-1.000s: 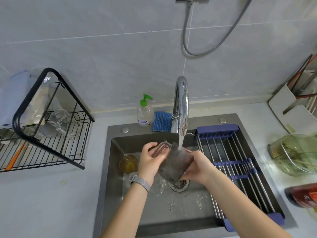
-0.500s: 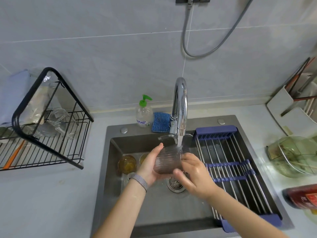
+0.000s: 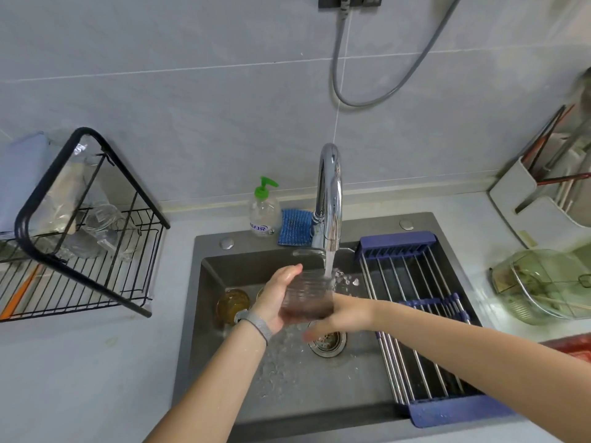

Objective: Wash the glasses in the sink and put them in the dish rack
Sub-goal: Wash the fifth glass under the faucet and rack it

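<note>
Rinsing ribbed glass (image 3: 308, 297) under tap stream (image 3: 328, 262), mid-sink. My left hand (image 3: 275, 302) cups it, fingers curled round; right hand (image 3: 343, 316) fingers blurred, cannot tell. Next: drain, carry left to dish rack (image 3: 80, 251).

The right hand (image 3: 343, 316) is smeared with motion, so its fingers can't be made out, nor whether they touch the glass (image 3: 307, 295). The left hand (image 3: 277, 300) covers the glass's left side. A second amber glass (image 3: 259, 292) barely peeks out behind that hand. The rack (image 3: 83, 251) runs off the left edge; its clear glassware (image 3: 96, 231) blurs together.
</note>
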Motion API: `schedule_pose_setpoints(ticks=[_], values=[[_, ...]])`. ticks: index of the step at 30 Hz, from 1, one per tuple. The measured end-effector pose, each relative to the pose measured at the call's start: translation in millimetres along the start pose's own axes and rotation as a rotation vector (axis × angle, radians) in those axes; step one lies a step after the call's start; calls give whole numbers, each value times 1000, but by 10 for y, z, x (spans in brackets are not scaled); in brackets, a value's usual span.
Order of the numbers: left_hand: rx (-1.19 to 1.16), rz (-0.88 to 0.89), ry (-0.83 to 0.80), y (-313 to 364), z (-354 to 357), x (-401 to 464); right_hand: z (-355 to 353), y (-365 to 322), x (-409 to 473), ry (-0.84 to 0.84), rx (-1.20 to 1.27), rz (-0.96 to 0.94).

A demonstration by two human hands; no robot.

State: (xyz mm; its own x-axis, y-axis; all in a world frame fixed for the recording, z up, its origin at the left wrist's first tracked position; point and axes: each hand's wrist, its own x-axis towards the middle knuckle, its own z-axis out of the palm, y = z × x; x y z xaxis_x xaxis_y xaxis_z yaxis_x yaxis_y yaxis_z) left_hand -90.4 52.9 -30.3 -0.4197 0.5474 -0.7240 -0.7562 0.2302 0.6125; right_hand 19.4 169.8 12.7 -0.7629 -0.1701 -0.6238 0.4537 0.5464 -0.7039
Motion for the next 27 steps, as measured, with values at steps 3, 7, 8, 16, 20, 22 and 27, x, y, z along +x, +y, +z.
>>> schedule_pose_setpoints(ticks=[3, 7, 8, 16, 20, 22, 27], values=[[-3, -65, -6, -84, -6, -42, 46, 44, -64, -7, -681, -62], [-10, -74, 17, -67, 58, -93, -34, 132, -29, 90, -1075, 17], [-55, -77, -3, -36, 69, -110, -54, 99, -3, 113, -999, 39], [-290, -62, -77, -3, 54, -180, -49, 161, 46, 417, -810, -218], [-47, -235, -45, 3, 14, -242, -136, 278, -46, 146, -1581, -214], [3, -243, -18, 18, -7, -230, -88, 212, -63, 85, -1656, -165], [-78, -172, -31, 94, -39, -231, -84, 23, -84, 325, -1063, -165]])
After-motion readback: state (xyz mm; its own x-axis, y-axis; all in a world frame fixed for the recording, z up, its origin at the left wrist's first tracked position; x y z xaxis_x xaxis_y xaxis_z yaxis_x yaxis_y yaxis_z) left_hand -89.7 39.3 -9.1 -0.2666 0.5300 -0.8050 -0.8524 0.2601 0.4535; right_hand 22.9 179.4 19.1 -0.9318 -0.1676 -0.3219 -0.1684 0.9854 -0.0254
